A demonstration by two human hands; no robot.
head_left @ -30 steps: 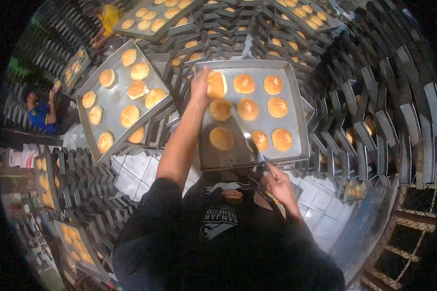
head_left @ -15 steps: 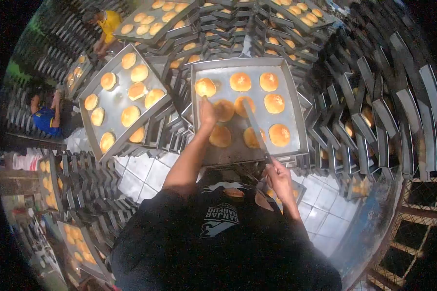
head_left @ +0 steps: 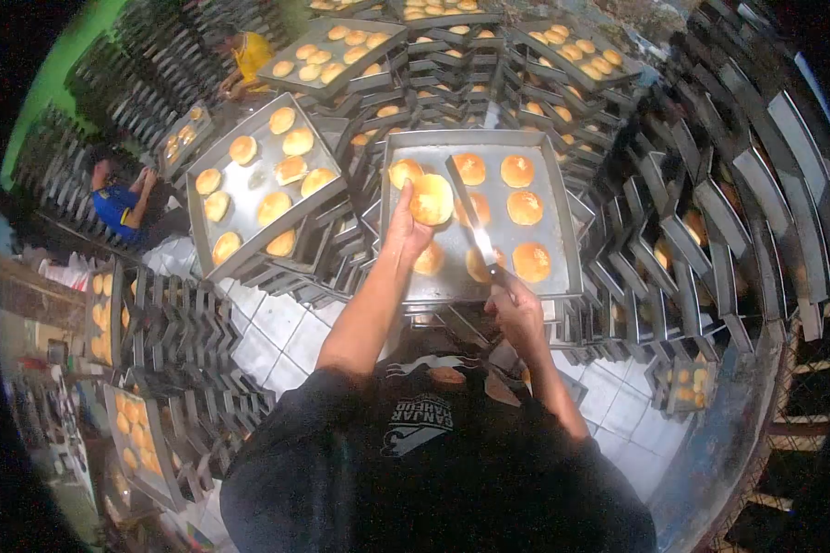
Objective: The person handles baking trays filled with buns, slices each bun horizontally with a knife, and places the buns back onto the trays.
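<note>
My left hand (head_left: 409,230) is closed on a round bun (head_left: 432,200), holding it above the left part of a metal tray (head_left: 480,141). The bun's upturned side looks pale yellow. Gripped by its dark handle in my right hand (head_left: 518,311) is a long knife (head_left: 473,214). Its blade points forward over the tray, just right of the held bun. More golden buns lie in the tray, among them one at the right front (head_left: 531,263) and one partly hidden behind my left fingers (head_left: 404,172).
A second tray of buns (head_left: 269,173) sits tilted to the left. Stacked trays with buns rise behind, and dark stacked trays (head_left: 729,212) stand on the right. Two other people, in a yellow shirt (head_left: 252,57) and a blue shirt (head_left: 117,214), are at the far left. White floor tiles (head_left: 281,323) show below.
My left hand has taken up a bun and turned its pale side upward. The knife has moved slightly left, with its blade now beside that bun. The whole view has shifted a little.
</note>
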